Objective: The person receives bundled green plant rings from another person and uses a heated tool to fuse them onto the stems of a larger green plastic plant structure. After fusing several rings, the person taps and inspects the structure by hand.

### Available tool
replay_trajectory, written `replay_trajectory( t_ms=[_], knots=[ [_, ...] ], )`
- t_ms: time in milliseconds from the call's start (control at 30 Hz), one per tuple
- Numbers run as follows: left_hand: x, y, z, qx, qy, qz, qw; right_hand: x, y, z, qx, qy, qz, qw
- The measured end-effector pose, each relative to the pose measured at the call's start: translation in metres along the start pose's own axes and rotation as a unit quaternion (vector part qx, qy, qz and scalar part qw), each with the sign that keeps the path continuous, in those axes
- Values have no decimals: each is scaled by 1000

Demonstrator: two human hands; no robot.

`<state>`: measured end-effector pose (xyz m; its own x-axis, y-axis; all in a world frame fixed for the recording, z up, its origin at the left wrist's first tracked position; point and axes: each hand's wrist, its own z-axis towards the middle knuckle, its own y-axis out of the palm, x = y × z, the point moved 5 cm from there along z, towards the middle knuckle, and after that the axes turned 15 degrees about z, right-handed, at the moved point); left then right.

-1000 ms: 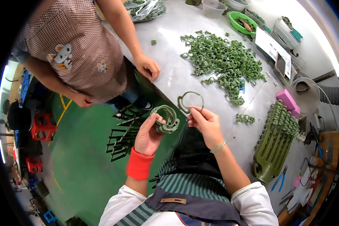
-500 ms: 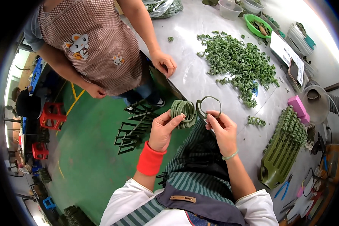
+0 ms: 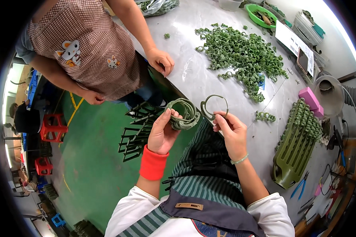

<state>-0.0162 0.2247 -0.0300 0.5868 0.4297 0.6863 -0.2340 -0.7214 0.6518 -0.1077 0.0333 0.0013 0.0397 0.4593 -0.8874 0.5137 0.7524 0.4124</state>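
Note:
In my left hand (image 3: 162, 132), which wears a red wristband, is a stack of dark green rings (image 3: 184, 114); the thumb and fingers close round its near left side. My right hand (image 3: 232, 132) pinches a single green ring (image 3: 215, 107) of the same colour, which appears to have an opening in its band. The single ring stands just right of the stack, a small gap between them. Both hands are over the near edge of the grey table (image 3: 178, 59). A large heap of small green ring pieces (image 3: 241, 51) covers the far part of the table.
A co-worker in a checked apron (image 3: 91, 51) stands at the left, one hand (image 3: 161, 62) at the table edge. On the right lie an olive slotted rack (image 3: 298, 146) loaded with small pieces, pink blocks (image 3: 311, 100) and blue-handled pliers (image 3: 300, 186). Black metal frames (image 3: 136, 134) stand on the green floor.
My left hand has turned and shifted slightly left, so the stack tilts and fans more. My right hand still pinches the single ring. The whole scene has shifted a little in view.

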Motion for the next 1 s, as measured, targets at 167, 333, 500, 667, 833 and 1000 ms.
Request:
replay_trajectory(
  t_ms=[167,333,500,667,833,1000],
  knots=[
    [1,3,-2,-5,8,10,1000,4,-8,0,18,0,19,1000],
    [3,5,-2,-3,32,31,999,3,-9,-3,54,47,62,996],
    [9,3,-2,13,64,54,996,11,-10,-2,34,94,135,986],
    [6,1,-4,40,48,107,992,10,-13,-1,30,57,110,992],
    [4,8,1,30,61,97,993,0,-14,-1,30,9,77,996],
    [1,15,0,39,63,96,993,-5,-12,-8,51,72,109,990]
  ],
)
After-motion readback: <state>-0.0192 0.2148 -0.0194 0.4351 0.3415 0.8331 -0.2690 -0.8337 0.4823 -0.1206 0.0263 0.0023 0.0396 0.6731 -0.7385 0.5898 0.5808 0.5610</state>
